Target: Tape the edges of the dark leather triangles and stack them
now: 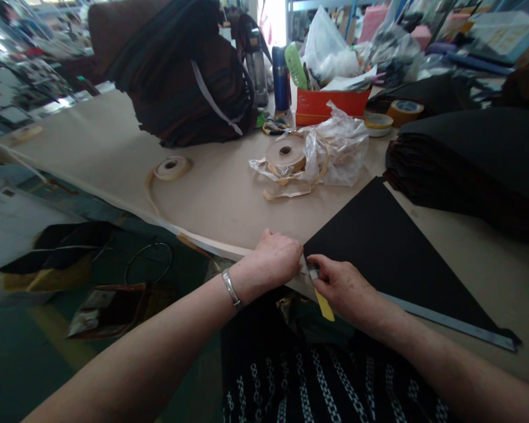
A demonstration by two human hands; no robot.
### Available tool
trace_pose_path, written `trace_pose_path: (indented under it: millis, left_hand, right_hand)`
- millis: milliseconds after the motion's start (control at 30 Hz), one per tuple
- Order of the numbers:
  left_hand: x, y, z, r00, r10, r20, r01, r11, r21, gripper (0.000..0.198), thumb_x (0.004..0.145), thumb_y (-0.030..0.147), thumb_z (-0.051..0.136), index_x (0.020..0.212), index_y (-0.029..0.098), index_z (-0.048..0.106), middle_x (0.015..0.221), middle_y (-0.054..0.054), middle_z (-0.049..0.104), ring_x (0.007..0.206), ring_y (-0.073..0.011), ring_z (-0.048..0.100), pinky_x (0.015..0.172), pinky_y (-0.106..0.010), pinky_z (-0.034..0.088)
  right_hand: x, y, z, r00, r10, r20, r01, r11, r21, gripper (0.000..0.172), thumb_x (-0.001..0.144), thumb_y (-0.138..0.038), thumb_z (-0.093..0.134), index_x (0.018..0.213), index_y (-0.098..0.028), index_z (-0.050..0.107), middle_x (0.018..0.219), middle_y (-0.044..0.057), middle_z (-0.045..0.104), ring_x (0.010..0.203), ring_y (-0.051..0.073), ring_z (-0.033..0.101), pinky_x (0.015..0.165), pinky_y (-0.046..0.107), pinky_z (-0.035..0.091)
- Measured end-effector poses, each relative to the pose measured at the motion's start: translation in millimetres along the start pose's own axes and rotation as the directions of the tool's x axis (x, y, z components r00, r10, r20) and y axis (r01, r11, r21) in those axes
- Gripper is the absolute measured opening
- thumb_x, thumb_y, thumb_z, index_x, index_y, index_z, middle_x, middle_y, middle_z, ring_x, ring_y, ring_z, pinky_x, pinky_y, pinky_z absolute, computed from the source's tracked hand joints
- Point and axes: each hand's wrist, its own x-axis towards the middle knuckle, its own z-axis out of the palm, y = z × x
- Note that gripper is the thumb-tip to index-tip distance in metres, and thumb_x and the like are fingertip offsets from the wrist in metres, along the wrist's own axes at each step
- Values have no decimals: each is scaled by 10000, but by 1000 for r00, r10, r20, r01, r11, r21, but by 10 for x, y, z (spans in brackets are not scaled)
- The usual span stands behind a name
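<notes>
My left hand (280,258) is closed at the table's front edge, on the end of a pale tape strip (220,245). That strip runs left along the edge towards a tape roll (171,167) lying on the table. My right hand (341,288), just to the right, grips a yellow utility knife (324,302); its handle points down past the edge, and its upper end lies close to my left fingers. Beside both hands is a black sheet (388,241) with a pointed corner. A metal ruler (454,323) lies along the sheet's near side, partly behind my right forearm.
Farther back are a second tape roll (285,151) with a crumpled plastic bag (341,144), scissors (275,126), a red box (330,104) and a blue flask (281,79). Dark fabric stacks stand at left (180,76) and right (471,158). A bag (108,308) lies on the floor.
</notes>
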Motion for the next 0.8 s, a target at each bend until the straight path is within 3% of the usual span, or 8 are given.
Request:
trace_pose_path:
  millis: [200, 300, 400, 467, 567, 733, 800]
  left_hand:
    - [-63, 61, -23, 998, 15, 58, -10, 995, -95, 152, 770, 156, 527, 732, 137, 674, 682, -113, 681, 622, -220, 629, 559, -295, 415]
    - [-139, 148, -26, 992, 97, 76, -80, 977, -197, 152, 797, 177, 534, 743, 157, 676, 663, -66, 675, 593, -167, 605, 522, -251, 370]
    - [-228, 169, -13, 987, 154, 45, -133, 942, -309, 165, 834, 219, 519, 759, 190, 663, 674, -9, 660, 607, -114, 576, 541, -215, 363]
    - [-277, 112, 13, 993, 114, 9, -103, 930, -353, 213, 860, 262, 483, 739, 181, 639, 638, 5, 622, 573, -100, 532, 529, -212, 348]
    - [-323, -10, 81, 999, 44, -25, -50, 917, -396, 235, 855, 288, 479, 690, 169, 596, 580, 24, 550, 525, -95, 464, 493, -213, 318]
    - [-307, -15, 260, 992, 65, -109, -109, 875, -472, 211, 863, 266, 467, 688, 178, 545, 688, 18, 552, 633, -109, 507, 581, -218, 390]
    - [-258, 57, 338, 976, 100, -192, -183, 857, -482, 209, 873, 242, 452, 692, 180, 536, 772, -5, 573, 724, -130, 530, 661, -245, 421]
  right_hand:
    - [-8, -62, -14, 1000, 11, -4, -11, 997, -75, 345, 793, -129, 480, 1115, -194, 586, 772, 44, 680, 683, 156, 611, 621, 263, 395]
    - [-7, -74, -7, 1000, 12, 11, -11, 996, -94, 289, 810, -140, 479, 1072, -186, 593, 806, 61, 690, 718, 173, 621, 625, 273, 397]
    - [-3, -60, -6, 999, -21, 28, 21, 1000, -23, 297, 826, -149, 471, 1092, -184, 599, 840, 63, 690, 738, 169, 616, 642, 276, 403]
    - [-20, -5, -57, 999, -42, 24, 40, 994, 100, 387, 816, -154, 492, 1196, -179, 563, 800, 40, 675, 696, 141, 593, 639, 263, 410]
    - [-134, 198, -289, 1000, 26, 11, -28, 941, 336, 467, 799, -234, 553, 1260, -163, 527, 695, -8, 621, 620, 112, 548, 608, 243, 421]
    - [-622, 790, -916, 958, 281, -63, -189, 779, 597, 260, 772, -408, 598, 888, -176, 617, 749, 17, 642, 650, 134, 585, 593, 254, 453]
    - [-850, 1020, -1103, 939, 322, -120, -193, 783, 591, 278, 813, -450, 531, 821, -176, 575, 772, 41, 651, 652, 145, 596, 594, 266, 459]
